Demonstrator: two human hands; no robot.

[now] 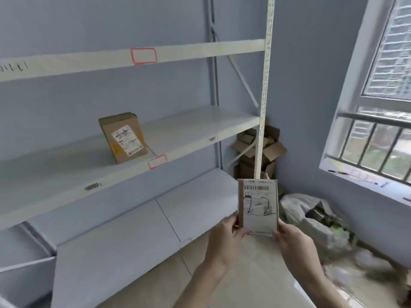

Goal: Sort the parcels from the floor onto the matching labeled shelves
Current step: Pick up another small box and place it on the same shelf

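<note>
While upright, parcel (258, 206) sits between left grip (224, 238) and right grip (293, 242), both clamped on lower edges.

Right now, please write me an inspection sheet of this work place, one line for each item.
Surface: middle shelf holds one box, leaning back; red-edged tags unreadable.
Job's things: small parcel, label marked "2-2".
Clutter: open cartons in the corner; bags on the floor.
Hands: left hand and right hand hold the parcel's lower edge.
Cables: nothing seen.
Surroundings: blue wall, barred window at right.
</note>
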